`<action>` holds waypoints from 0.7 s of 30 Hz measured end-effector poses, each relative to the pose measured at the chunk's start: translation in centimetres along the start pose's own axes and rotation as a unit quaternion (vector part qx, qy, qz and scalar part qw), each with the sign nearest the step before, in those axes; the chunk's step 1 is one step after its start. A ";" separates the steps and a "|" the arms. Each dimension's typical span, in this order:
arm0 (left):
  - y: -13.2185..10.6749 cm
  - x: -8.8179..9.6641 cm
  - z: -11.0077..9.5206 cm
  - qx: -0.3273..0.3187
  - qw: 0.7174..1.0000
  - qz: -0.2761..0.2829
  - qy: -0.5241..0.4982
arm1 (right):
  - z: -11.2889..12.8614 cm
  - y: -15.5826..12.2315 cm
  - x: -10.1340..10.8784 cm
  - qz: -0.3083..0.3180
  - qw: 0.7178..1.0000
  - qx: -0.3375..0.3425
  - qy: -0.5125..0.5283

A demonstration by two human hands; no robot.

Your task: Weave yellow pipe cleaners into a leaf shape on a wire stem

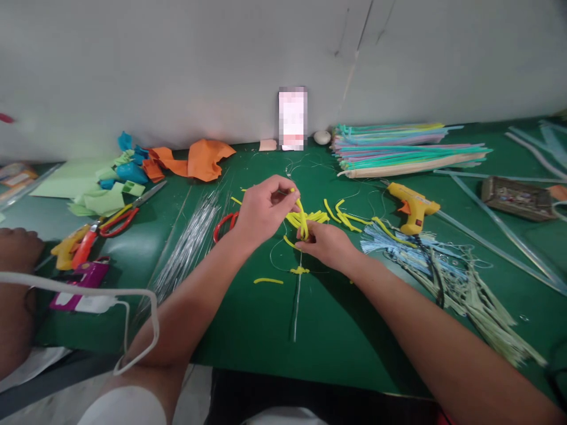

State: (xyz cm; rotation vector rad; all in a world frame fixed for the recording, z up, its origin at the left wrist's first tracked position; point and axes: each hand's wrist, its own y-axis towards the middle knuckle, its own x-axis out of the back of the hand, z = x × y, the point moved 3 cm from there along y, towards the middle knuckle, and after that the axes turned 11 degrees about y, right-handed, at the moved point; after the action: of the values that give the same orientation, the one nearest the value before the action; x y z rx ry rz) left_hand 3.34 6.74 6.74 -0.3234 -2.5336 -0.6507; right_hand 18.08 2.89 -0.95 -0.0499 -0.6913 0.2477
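Above the green table, my left hand (264, 208) is closed in a pinch on the upper end of a yellow pipe cleaner piece (302, 213). My right hand (330, 243) grips the lower end of the same piece between thumb and fingers. Below the right fingers, a thin wire stem (296, 313) points toward the table's front edge, with a small yellow twist (300, 270) around it. Short cut yellow pieces (319, 217) are heaped just behind my right hand, partly hidden by it. Another yellow piece (268, 281) lies alone nearer the front.
Silver wires (188, 242) and red-handled scissors (224, 224) lie left. A yellow glue gun (411, 206), tassels (469, 295) and pipe cleaner bundles (411, 154) lie right. A phone (293, 118) leans on the wall. A white cable (150, 292) crosses my left arm; another person's hand (20, 248) rests far left.
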 end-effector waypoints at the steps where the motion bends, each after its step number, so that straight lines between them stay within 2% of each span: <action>1: 0.0 0.0 0.0 -0.001 1.000 0.000 -0.001 | 0.0 0.0 0.0 -0.003 1.000 0.000 0.006; 7: -0.1 -0.1 0.0 0.005 1.000 -0.007 -0.017 | -0.2 0.1 -0.1 -0.018 0.999 0.013 0.030; 15: -0.2 -0.1 -0.7 -0.005 1.000 0.000 0.000 | 0.5 -0.1 -0.5 -0.030 0.996 0.003 -0.087; 21: -0.2 -0.1 -0.8 -0.005 1.000 0.001 -0.004 | 0.7 -0.3 -0.6 -0.025 0.995 -0.006 -0.098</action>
State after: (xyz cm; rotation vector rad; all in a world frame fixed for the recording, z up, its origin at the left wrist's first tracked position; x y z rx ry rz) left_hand 3.68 6.11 7.22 -0.3317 -2.5386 -0.6637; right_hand 17.28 2.39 -0.71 -0.0189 -0.8890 0.2027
